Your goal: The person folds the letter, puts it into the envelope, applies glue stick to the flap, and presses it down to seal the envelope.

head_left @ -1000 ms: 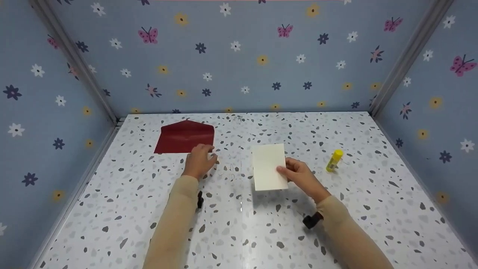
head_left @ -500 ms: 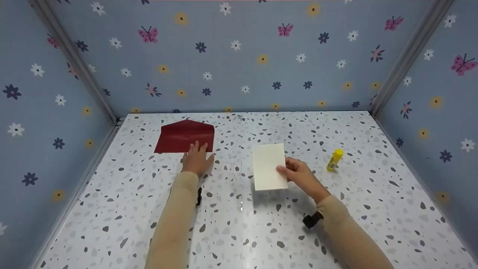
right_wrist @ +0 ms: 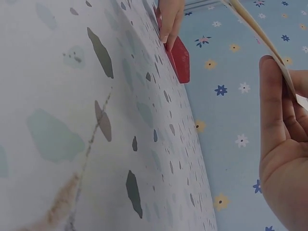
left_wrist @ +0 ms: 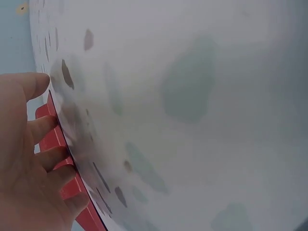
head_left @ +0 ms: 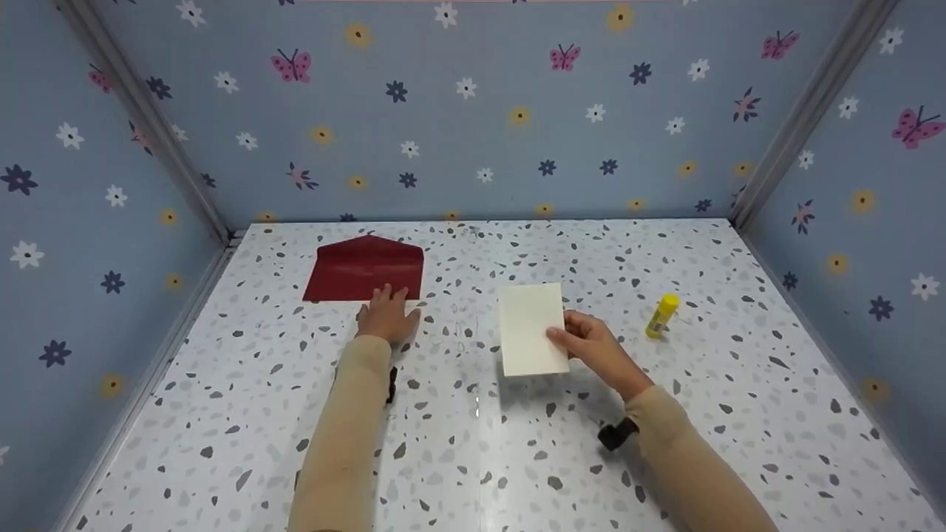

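Observation:
A dark red envelope (head_left: 366,270) lies on the speckled table at the back left, its pointed flap unfolded toward the back wall. Fingertips of my left hand (head_left: 386,318) rest at its near edge, fingers fairly straight and thumb out to the side; the left wrist view shows this hand (left_wrist: 29,163) beside the red paper (left_wrist: 54,137). A cream card (head_left: 533,325) is pinched by its right edge in my right hand (head_left: 595,347), thumb in front and fingers behind, above the table. Seen edge-on in the right wrist view, the card (right_wrist: 262,36) shows more than one layer.
A yellow glue stick (head_left: 662,316) stands on the table to the right of my right hand. Blue walls (head_left: 473,111) with flowers and butterflies enclose the table's back and sides. Faint marks show on the tabletop between my hands.
My left hand has turned and spread its fingers, coming down onto the envelope's near edge, then shifted very slightly toward me. My right hand and the card stay in place.

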Demonstrator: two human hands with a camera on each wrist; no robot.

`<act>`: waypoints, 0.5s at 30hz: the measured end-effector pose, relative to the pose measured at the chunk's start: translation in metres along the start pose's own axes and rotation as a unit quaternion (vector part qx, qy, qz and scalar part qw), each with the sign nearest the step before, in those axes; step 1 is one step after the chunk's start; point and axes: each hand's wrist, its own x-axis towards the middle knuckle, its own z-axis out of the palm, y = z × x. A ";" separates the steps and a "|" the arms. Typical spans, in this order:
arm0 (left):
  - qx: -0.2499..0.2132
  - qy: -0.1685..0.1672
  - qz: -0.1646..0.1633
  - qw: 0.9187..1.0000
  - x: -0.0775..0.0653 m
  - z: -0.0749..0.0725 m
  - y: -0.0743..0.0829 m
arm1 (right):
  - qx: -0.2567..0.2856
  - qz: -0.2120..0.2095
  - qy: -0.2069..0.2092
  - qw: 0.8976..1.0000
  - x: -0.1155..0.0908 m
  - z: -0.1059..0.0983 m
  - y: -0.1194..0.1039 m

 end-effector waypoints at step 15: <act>0.000 -0.021 0.017 1.000 -0.011 -0.001 0.011 | 0.011 -0.003 -0.008 1.000 -0.001 -0.001 0.000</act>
